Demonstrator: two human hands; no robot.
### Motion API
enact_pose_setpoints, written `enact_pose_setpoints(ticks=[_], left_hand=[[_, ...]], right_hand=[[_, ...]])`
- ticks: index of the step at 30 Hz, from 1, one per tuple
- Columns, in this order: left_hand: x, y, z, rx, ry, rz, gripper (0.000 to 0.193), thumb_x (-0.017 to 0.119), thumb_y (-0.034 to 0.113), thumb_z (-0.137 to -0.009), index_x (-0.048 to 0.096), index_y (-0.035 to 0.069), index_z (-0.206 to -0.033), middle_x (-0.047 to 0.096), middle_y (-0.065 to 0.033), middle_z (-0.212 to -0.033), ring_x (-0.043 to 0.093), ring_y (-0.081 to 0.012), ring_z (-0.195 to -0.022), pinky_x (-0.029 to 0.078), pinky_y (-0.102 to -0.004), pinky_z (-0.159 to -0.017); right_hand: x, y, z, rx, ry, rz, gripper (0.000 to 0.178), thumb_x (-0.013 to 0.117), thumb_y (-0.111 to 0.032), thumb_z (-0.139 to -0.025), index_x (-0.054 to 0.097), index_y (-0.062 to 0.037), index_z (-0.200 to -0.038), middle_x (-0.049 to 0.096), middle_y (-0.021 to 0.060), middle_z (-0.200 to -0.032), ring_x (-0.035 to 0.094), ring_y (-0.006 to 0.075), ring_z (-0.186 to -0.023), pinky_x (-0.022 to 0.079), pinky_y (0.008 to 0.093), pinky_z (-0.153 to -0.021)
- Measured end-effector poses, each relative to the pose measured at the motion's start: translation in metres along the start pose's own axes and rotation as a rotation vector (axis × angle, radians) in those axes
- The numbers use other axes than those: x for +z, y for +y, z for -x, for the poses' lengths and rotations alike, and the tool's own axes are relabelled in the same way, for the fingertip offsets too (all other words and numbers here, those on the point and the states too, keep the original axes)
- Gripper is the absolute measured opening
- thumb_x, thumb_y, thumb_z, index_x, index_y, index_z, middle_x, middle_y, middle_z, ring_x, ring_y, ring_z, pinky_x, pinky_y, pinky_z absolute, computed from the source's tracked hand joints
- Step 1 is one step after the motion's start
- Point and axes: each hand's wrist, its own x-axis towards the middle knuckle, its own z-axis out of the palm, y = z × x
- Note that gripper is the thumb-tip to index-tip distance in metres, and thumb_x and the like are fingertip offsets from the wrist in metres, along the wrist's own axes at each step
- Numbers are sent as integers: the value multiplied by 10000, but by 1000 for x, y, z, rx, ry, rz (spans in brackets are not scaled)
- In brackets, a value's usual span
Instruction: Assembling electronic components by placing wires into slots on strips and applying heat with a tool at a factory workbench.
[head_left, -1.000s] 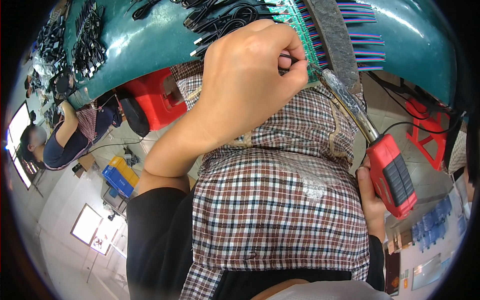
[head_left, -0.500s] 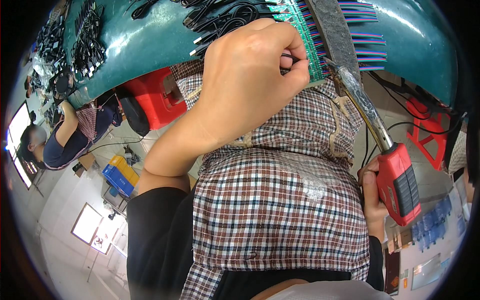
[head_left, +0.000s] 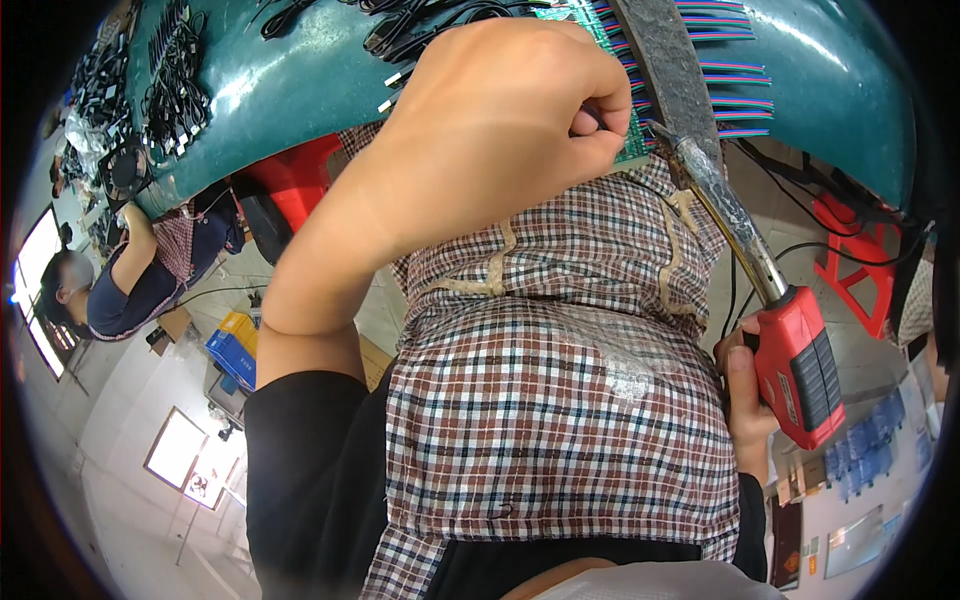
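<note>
My left hand (head_left: 520, 105) is closed in a pinch on a thin black cable, over the near end of a green circuit board (head_left: 635, 148). Most of that cable is hidden by the fingers. My right hand (head_left: 745, 385) is wrapped around the red and black handle of a soldering iron (head_left: 800, 365). The iron's tip is at the board's right edge, close to my left fingertips. A dark metal bar (head_left: 655, 60) lies along the board, and several multicoloured wires (head_left: 735, 70) stick out to its right.
Bundles of black cables (head_left: 400, 35) with white-ended plugs lie on the green tabletop (head_left: 270, 80). More cables (head_left: 175, 100) are heaped farther left. A co-worker (head_left: 130, 270) sits at the left. Red stools (head_left: 855, 265) stand under the table edge, and a dark cord hangs below it at right.
My left hand has shifted slightly right and up, with its forearm swung left, still pinching the cable. The soldering iron is almost where it was.
</note>
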Motion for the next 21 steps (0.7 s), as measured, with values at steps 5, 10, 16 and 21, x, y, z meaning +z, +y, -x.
enact_pose_setpoints(ticks=[5,10,16,21], left_hand=[[-29,16,-29,-95,-359,19,63,673,99,-836,675,41,-813,654,-82,-762,650,-273,-699,501,-366,-632],[-31,16,-33,-184,-460,7,93,670,112,-793,644,41,-741,635,-107,-749,641,-318,-735,499,-408,-659],[-28,15,-31,-167,-443,-9,90,668,110,-785,639,41,-733,638,-114,-751,645,-320,-736,506,-411,-663],[-27,14,-32,-158,-432,-3,89,668,107,-780,637,42,-729,634,-117,-744,644,-324,-733,505,-413,-662]], right_hand=[[0,-2,4,81,25,11,241,632,30,-945,590,4,-1181,616,51,-896,583,124,-783,494,290,-729],[4,0,5,100,58,66,260,716,-36,-887,660,2,-1138,654,119,-1033,644,224,-908,520,338,-822],[5,-3,-3,139,57,-23,280,772,-110,-848,705,-3,-1098,678,172,-1077,679,327,-940,530,399,-839],[8,-8,-10,88,99,-23,254,765,-104,-841,701,2,-1063,681,171,-1035,675,347,-903,527,403,-821]])
